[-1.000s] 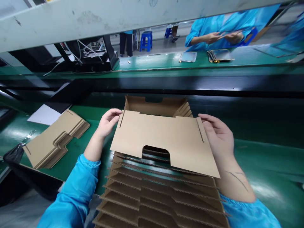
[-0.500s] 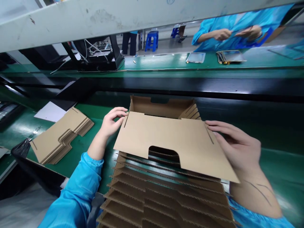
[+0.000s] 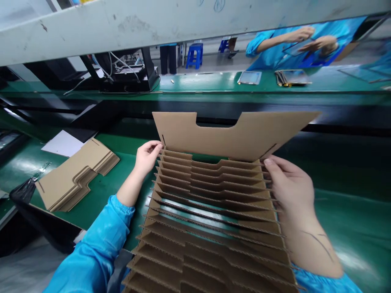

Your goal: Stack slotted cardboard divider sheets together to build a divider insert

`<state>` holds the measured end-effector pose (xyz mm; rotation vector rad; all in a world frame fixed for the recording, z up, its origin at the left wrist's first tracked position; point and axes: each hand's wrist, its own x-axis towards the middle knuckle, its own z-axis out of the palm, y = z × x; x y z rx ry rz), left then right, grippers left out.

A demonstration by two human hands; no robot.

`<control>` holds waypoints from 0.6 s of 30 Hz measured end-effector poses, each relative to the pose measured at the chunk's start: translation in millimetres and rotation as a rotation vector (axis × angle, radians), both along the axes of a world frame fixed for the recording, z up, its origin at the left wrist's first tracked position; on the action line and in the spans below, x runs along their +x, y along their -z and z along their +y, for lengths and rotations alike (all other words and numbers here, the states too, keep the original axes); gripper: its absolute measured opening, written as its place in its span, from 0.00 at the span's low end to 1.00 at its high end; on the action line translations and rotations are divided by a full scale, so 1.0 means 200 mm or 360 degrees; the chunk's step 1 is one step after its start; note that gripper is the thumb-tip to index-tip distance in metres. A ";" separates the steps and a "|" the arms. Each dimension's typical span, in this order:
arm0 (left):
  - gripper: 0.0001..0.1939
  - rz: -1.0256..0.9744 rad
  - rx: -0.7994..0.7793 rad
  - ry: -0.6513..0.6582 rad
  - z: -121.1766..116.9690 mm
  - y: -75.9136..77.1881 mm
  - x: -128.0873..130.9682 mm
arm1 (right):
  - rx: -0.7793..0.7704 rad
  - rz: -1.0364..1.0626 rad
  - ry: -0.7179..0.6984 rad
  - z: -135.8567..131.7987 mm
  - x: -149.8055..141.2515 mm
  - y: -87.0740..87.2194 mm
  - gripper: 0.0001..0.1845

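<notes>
Nearest, a cardboard grid of slotted dividers (image 3: 204, 262) sits on the green tabletop (image 3: 342, 221). To its left lies a stack of notched cardboard sheets (image 3: 71, 173). At the grid's far end, the person's hands are apart: the right hand (image 3: 291, 185) and left hand (image 3: 148, 156) each pinch a lower corner of a cardboard panel (image 3: 218, 142), raised with its notch upward. Beyond, framed panes (image 3: 293, 77) rest near a co-worker in blue (image 3: 275, 51); farther back stands a blue stool (image 3: 194, 55).

The person's two hands (image 3: 146, 158) (image 3: 291, 185), one raised panel (image 3: 183, 132), one slotted rack (image 3: 210, 253) and one cardboard stack (image 3: 67, 170) show.
</notes>
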<state>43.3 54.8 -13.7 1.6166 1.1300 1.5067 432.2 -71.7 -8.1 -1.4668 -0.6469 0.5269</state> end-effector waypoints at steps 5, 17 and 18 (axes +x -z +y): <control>0.22 0.0000 0.0021 0.0117 0.02 0.03 -0.02 | -0.0085 0.0016 -0.0068 0.02 0.05 0.04 0.42; 0.17 0.0057 0.0278 -0.0063 0.01 0.04 -0.03 | -0.0041 -0.0163 -0.0246 0.03 0.11 0.09 0.33; 0.18 0.0067 0.0284 -0.0071 0.02 0.04 -0.04 | -0.0020 -0.0168 -0.0261 0.04 0.11 0.09 0.33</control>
